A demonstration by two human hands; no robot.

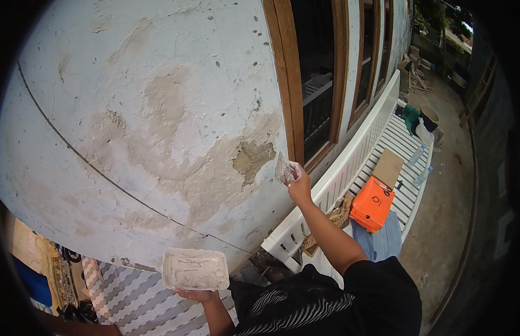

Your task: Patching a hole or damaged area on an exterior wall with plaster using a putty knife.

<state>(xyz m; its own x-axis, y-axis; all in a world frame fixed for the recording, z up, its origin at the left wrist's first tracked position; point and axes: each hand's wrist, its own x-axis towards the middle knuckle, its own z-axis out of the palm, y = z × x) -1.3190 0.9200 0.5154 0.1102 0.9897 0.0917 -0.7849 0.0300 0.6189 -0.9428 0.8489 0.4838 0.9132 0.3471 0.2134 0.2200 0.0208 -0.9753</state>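
My right hand grips a putty knife, its smeared blade at the wall beside the wooden window frame. Just left of the blade is a rough, darker patch where the wall's surface has come away. Beige filler spreads over the white wall around it. Low in front of me, my left hand holds a shallow rectangular tray from beneath. Whitish paste coats the tray's inside. Most of the left hand's fingers are hidden under it.
A white slatted bench runs along the wall at right. On it are an orange box with scissors, a brown board and plastic bottles. A patterned mat lies at lower left.
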